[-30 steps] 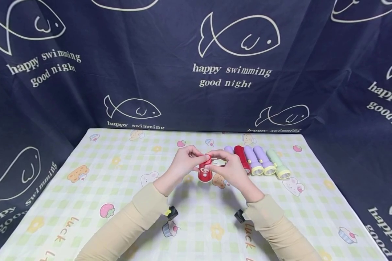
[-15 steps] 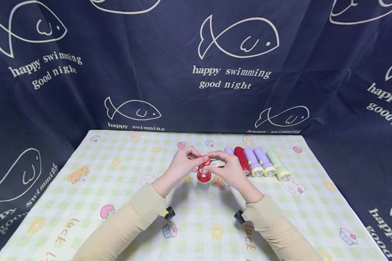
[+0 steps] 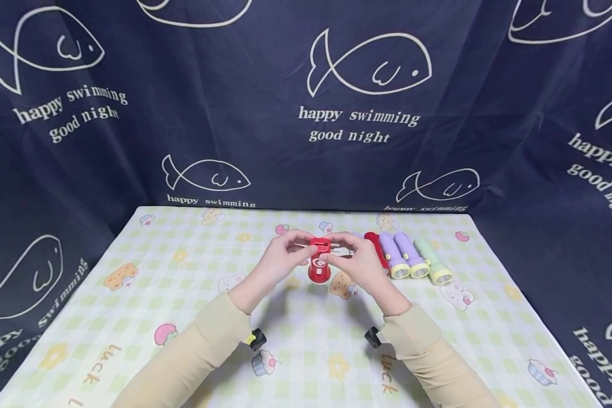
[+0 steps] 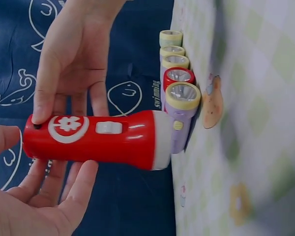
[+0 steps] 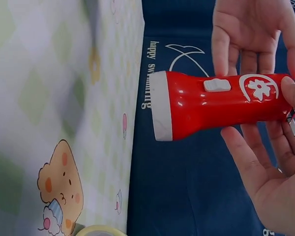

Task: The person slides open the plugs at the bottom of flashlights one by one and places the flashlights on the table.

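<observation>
A red flashlight [image 3: 319, 276] hangs above the table with its white-rimmed head pointing down and its tail up. A white slide switch [image 4: 109, 128] and a white flower emblem [image 5: 259, 89] mark its body. My left hand [image 3: 277, 258] holds it from the left, thumb near the tail. From the right, my right hand [image 3: 361, 262] grips it, with the thumb on the body and the other fingers behind. Thin metal prongs [image 3: 335, 247] stick out sideways by the tail, and a dark slot shows in the tail end.
Behind and beside my right hand, several flashlights lie in a row: a red one [image 3: 375, 247], purple ones [image 3: 394, 249] with yellow rims, and a green one [image 3: 432, 255]. The nearest purple one is mostly hidden by the hand. A dark fish-print curtain [image 3: 265, 113] rises at the table's back edge.
My left thumb has shifted down off the flashlight's tail, so its slotted end now shows. The right hand stays nearly still. The head view has tilted slightly up.
</observation>
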`<action>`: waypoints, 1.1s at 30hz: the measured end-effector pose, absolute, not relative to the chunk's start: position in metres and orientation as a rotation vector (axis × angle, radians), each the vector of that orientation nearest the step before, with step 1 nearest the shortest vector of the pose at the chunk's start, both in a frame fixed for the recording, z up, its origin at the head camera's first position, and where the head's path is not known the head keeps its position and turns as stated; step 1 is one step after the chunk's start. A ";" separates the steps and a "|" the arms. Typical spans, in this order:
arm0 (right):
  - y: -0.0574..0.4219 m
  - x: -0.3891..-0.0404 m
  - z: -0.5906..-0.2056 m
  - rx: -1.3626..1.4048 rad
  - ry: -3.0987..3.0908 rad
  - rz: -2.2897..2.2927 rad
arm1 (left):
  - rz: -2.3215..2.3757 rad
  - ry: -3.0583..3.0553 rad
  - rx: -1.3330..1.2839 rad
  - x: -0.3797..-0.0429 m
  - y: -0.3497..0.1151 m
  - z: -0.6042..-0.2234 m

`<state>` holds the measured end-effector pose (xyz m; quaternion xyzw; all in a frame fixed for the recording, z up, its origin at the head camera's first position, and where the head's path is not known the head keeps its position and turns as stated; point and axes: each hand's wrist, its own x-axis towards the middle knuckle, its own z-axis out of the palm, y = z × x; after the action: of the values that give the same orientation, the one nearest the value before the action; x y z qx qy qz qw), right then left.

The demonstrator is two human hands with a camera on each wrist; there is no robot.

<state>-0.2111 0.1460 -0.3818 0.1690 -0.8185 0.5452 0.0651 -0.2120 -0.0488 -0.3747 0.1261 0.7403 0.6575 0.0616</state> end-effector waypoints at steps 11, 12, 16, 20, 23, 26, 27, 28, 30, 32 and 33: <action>0.142 -0.211 -0.374 0.417 -2.510 1.685 | 2.141 2.260 0.563 -0.210 -0.052 -0.398; 0.142 -0.211 -0.374 0.418 -2.513 1.683 | 2.154 2.253 0.579 -0.210 -0.052 -0.400; 0.141 -0.213 -0.373 0.404 -2.512 1.720 | 2.191 2.223 0.628 -0.212 -0.053 -0.405; 0.140 -0.216 -0.372 0.383 -2.462 1.880 | 2.197 2.194 0.642 -0.214 -0.054 -0.409; 0.138 -0.219 -0.373 0.369 -2.419 2.005 | 2.199 2.175 0.624 -0.213 -0.055 -0.409; 0.136 -0.222 -0.374 0.342 -2.398 2.070 | 2.201 2.166 0.615 -0.208 -0.056 -0.403; 0.136 -0.223 -0.375 0.335 -2.394 2.082 | 2.201 2.163 0.613 -0.206 -0.056 -0.400; 0.136 -0.223 -0.376 0.323 -2.389 2.092 | 2.194 2.170 0.611 -0.204 -0.056 -0.398; 0.135 -0.224 -0.377 0.305 -2.382 2.108 | 2.182 2.183 0.610 -0.201 -0.056 -0.394; 0.135 -0.225 -0.378 0.298 -2.382 2.120 | 2.170 2.192 0.603 -0.200 -0.056 -0.393; 0.135 -0.226 -0.378 0.288 -2.378 2.131 | 2.164 2.199 0.598 -0.200 -0.056 -0.392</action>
<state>-0.2257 0.1351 -0.3780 0.0898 -0.7413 0.6644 -0.0320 -0.2002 -0.0559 -0.3924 0.1902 0.6998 0.6886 -0.0008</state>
